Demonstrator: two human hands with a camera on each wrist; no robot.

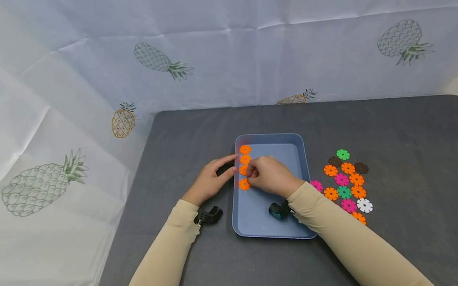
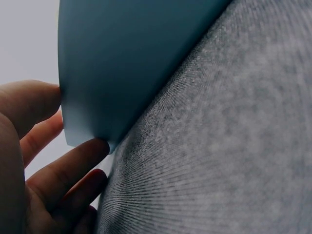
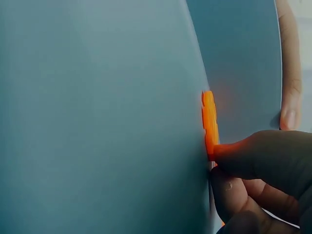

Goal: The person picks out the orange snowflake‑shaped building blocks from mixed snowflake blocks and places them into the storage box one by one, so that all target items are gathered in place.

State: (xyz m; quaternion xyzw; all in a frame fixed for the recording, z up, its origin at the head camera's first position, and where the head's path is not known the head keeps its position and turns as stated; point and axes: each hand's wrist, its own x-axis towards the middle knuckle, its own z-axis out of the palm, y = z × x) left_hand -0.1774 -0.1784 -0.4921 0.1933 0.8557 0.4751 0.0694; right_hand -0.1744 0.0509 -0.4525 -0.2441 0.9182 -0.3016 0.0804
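Observation:
A blue tray (image 1: 271, 222) lies on the table, with a column of orange notched plastic discs (image 1: 244, 149) along its left side. With relaxed fingers, my left hand (image 1: 209, 180) touches the tray's left rim; the left wrist view shows its fingertips against the outer wall (image 2: 112, 73). My right hand (image 1: 272, 175) reaches inside the tray with curled fingers. Its thumb and index finger pinch the edge of the nearest orange disc (image 3: 209, 117), which lies low beside the tray's wall. That hand partly covers the discs in the head view.
Right of the tray, loose notched discs lie in a cluster: orange, pink (image 1: 341, 179), green (image 1: 343, 154), brown (image 1: 361, 168) and white (image 1: 364, 205). The right sleeve (image 1: 325, 217) passes over some of them. A grey cloth (image 1: 418, 188) covers the table; a pineapple-print curtain (image 1: 246, 66) hangs behind.

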